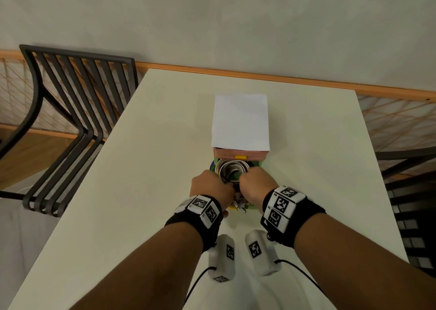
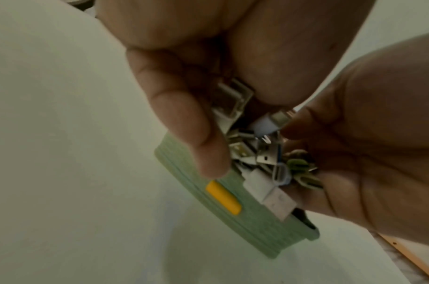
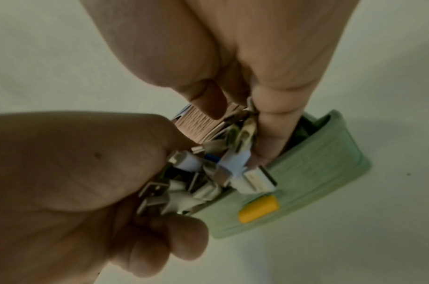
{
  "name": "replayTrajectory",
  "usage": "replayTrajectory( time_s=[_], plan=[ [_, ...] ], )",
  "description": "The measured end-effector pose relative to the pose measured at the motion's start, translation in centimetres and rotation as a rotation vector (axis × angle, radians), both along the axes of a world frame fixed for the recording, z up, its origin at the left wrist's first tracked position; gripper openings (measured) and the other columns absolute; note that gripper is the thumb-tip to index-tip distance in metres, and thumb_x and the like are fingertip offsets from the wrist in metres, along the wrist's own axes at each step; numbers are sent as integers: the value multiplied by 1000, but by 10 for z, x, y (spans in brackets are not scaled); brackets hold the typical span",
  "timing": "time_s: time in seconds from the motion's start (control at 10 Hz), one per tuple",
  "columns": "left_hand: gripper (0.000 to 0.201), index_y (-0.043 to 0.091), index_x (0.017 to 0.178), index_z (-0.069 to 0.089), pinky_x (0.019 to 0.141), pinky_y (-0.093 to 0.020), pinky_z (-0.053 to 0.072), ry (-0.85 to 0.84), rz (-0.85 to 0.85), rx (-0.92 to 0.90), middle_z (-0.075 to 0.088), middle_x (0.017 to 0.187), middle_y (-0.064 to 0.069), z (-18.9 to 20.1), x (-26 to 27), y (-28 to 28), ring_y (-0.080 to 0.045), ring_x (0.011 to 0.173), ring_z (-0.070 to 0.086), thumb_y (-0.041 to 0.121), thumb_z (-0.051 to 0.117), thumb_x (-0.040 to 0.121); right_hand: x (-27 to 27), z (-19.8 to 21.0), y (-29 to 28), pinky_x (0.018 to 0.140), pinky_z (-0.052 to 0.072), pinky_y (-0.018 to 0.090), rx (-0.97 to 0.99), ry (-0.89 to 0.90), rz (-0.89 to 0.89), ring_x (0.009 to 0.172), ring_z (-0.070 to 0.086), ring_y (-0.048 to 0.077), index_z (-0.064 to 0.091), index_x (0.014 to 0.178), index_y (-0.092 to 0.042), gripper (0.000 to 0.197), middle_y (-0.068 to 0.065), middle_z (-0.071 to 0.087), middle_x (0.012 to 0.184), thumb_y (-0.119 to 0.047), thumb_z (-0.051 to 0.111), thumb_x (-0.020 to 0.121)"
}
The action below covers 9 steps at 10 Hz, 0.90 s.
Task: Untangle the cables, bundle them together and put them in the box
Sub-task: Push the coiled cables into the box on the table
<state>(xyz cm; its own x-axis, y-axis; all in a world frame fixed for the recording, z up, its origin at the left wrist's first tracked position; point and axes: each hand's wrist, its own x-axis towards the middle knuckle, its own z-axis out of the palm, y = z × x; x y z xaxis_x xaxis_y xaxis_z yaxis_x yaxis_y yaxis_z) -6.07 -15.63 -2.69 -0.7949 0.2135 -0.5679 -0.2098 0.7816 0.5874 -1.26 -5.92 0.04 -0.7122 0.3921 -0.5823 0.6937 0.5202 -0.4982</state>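
A green box [image 1: 251, 207] stands in the middle of the white table, its lid [image 1: 240, 121] swung open at the far side. A coil of white cables [image 1: 232, 169] lies inside it. Both hands are over the near end of the box. My left hand [image 1: 212, 187] and right hand [image 1: 256, 184] curl round the bundle's loose ends. In the left wrist view, my left hand [image 2: 233, 115] pinches a cluster of USB plugs [image 2: 262, 153] above the box wall [image 2: 257, 226]. In the right wrist view, my right hand [image 3: 240, 123] grips the same plugs [image 3: 208, 173] at the box rim [image 3: 306, 182].
A yellow latch [image 3: 258, 209] sits on the box's near wall, and another [image 1: 240, 156] on the brown lid edge. A black slatted chair [image 1: 77, 121] stands left of the table [image 1: 141, 191], and a second chair [image 1: 410, 191] on the right. Wooden rail and netting run behind.
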Motion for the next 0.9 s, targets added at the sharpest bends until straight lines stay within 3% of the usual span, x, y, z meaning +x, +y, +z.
replayTrajectory(
  time_s=[0.1,0.2,0.3,0.4,0.5,0.6,0.7,0.8,0.9],
  plan=[
    [34,14,105,46,62,-45,63,98,-61,-53,64,90,-10,-3,0,5,-35,72,72,28,62,80,0,-4,5,67,37,29,19,-35,72,89,51,26,61,117,2,31,21,61,119,-2,38,97],
    [33,22,111,44,62,-46,62,135,-122,-41,62,92,-10,-5,2,5,-37,73,70,27,57,82,1,-7,5,84,42,36,12,-50,95,104,53,31,55,124,3,32,20,56,119,-1,41,96],
    [35,27,118,48,62,-46,62,156,-180,-9,64,94,-11,-8,3,3,-37,73,69,32,50,84,3,-18,12,80,52,43,-256,42,-107,79,54,28,50,125,6,42,18,54,102,-5,45,85],
    [32,21,110,53,65,-47,62,167,-230,-28,64,97,-15,-9,4,0,-39,73,69,38,43,85,2,-16,15,80,55,47,-188,43,-84,83,56,31,54,112,4,37,18,56,94,-9,48,78],
    [30,13,101,56,67,-45,62,156,-300,-78,65,96,-15,-4,3,-1,-37,73,70,38,43,93,-1,-12,15,68,46,37,-16,1,-59,82,58,32,56,98,0,14,15,56,87,-2,50,85],
    [29,16,95,58,65,-42,63,117,-345,-89,67,89,-10,8,4,-1,-32,70,70,41,47,86,-3,-14,10,67,41,29,184,-7,-22,90,64,30,63,100,-2,14,13,66,97,-4,53,90],
    [18,17,91,55,48,-31,59,18,-391,-78,65,85,-7,19,3,-2,-29,59,71,33,54,82,-2,-13,8,69,44,26,337,11,19,98,66,27,67,103,-7,17,9,69,105,-11,59,89],
    [13,16,93,57,46,-33,60,-16,-392,-94,68,86,-7,20,1,-3,-27,54,73,28,56,88,2,-11,8,75,52,27,361,36,39,96,67,27,70,101,-9,17,9,70,103,-13,59,88],
    [12,11,90,61,51,-42,62,66,-354,-100,70,85,-10,15,1,0,-31,61,74,20,53,89,5,-7,7,60,44,26,250,50,-25,84,63,28,65,87,-6,9,11,66,91,-11,58,85]
  ],
)
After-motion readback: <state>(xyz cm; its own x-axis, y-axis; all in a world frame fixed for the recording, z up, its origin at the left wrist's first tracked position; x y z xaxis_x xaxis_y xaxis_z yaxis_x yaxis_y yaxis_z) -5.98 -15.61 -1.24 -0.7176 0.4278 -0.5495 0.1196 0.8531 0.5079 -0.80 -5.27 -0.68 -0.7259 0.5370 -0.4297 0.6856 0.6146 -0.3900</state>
